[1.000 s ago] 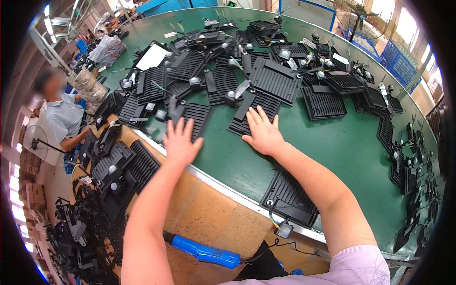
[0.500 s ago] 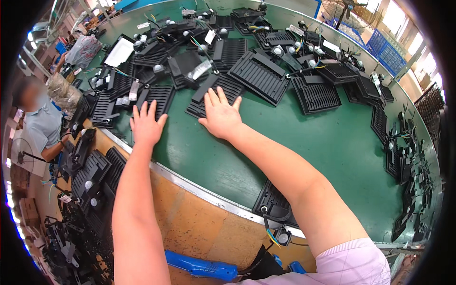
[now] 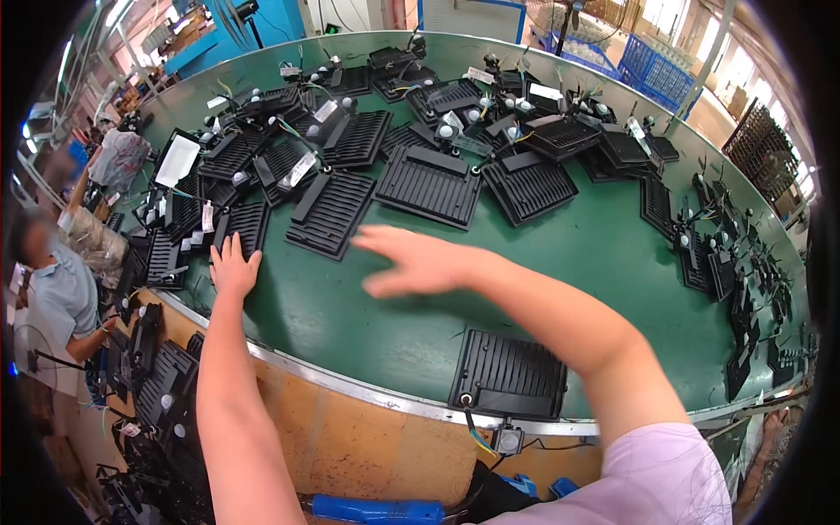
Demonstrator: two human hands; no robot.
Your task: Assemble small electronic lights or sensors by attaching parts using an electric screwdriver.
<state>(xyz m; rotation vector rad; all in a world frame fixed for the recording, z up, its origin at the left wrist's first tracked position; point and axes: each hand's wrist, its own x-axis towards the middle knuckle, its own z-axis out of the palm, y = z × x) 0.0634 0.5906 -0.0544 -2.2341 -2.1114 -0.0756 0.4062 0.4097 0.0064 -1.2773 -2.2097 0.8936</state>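
Observation:
My left hand (image 3: 233, 267), fingers spread, lies on the near end of a black finned floodlight (image 3: 248, 226) at the left of the green table. To its right lies another floodlight (image 3: 331, 213), fins up. My right hand (image 3: 420, 261), slightly blurred, hovers to the right of that one with fingers stretched out and nothing in them. A larger floodlight (image 3: 429, 186) lies just beyond it. By the table's near edge, close to my right forearm, rests a single floodlight (image 3: 510, 374); its coloured wires and small sensor (image 3: 508, 439) hang over the rim.
Many black floodlights with white-domed sensors are heaped along the table's far side and right end. A blue power screwdriver (image 3: 376, 509) lies on the wooden bench (image 3: 367, 437). A person (image 3: 66, 289) works at the left beside more floodlights. Blue crates (image 3: 654, 70) stand behind.
My right hand has come off the floodlight it was on and swung right. My left hand stays on its floodlight. The view has shifted, and the floodlight by the near edge shows more fully.

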